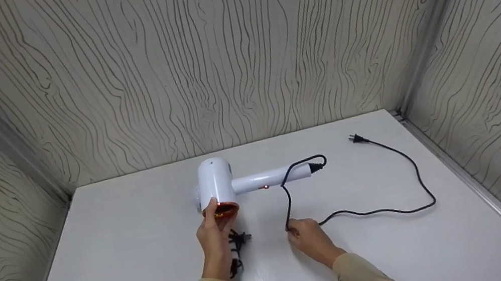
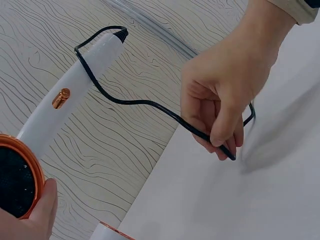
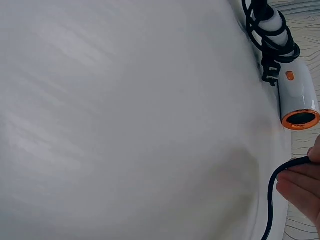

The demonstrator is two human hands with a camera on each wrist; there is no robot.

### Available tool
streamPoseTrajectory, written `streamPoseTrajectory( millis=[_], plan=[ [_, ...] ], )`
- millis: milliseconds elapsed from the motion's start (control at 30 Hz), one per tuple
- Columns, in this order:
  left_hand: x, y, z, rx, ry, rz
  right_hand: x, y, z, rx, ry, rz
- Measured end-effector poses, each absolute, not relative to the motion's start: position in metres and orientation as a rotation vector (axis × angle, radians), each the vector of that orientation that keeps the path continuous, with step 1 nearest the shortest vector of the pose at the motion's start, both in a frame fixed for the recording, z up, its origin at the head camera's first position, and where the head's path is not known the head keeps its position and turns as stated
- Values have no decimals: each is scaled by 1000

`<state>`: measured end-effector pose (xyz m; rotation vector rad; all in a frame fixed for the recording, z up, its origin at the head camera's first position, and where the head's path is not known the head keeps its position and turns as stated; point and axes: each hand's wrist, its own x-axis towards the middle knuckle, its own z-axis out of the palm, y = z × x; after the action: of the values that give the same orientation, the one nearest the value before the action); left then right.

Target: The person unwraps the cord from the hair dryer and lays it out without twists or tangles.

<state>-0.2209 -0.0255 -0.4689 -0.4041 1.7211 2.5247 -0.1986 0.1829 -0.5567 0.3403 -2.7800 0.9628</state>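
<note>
My left hand (image 1: 215,240) grips a white hair dryer (image 1: 215,179) by its barrel, near the copper-coloured rim. Its handle (image 2: 75,85) extends to the right, with a black power cord (image 1: 377,212) coming out of the end. Between thumb and fingers, my right hand (image 1: 310,237) pinches that cord low over the table; the left wrist view shows the pinch closely. Beyond the right hand the cord runs right and back to a two-pin plug (image 1: 358,138). A second white hair dryer (image 3: 297,92) lies partly hidden by the left hand, its own cord (image 3: 272,42) wound round its handle.
Everything is over a white table (image 1: 123,263). Wood-grain patterned panels (image 1: 217,64) stand behind it and at both sides, with grey metal rails (image 1: 488,192) along the edges.
</note>
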Motion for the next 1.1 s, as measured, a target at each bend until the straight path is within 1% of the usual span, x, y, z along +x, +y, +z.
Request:
streamPoseTrajectory(
  millis=[300, 533, 833, 1100],
  plan=[
    [-222, -23, -465, -434, 1761, 2488, -188, 181, -559, 420, -2893, 803],
    [-225, -23, -458, -452, 1660, 2569, -184, 184, -560, 486, -2923, 760],
    [-229, -26, -452, -441, 1687, 2575, -179, 195, -563, 429, -2824, 1111],
    [-227, -31, -453, -424, 1737, 2550, -180, 203, -556, 413, -2726, 1370]
  ],
)
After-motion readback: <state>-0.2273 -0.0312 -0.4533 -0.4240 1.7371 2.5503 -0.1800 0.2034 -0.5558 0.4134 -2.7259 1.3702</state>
